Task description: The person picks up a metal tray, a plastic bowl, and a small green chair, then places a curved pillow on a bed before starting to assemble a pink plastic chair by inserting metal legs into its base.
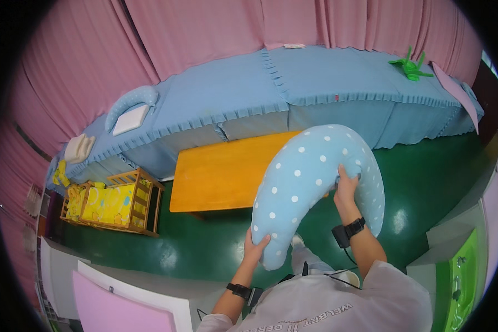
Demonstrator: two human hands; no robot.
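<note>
left hand grips one end of the cushion; right hand seems clenched on its inner curve.

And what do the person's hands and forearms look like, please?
The left hand and right hand are bare. Each wrist has a black strap with a dark box; a thin dark cable leaves the right one. The sleeves are short and pale.

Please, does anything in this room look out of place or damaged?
Yes: the small green item on the blue cover, toward the far right, has leg-like parts pointing up, as if overturned; I cannot tell what it is. The held dotted pillow shows no visible damage.
</note>
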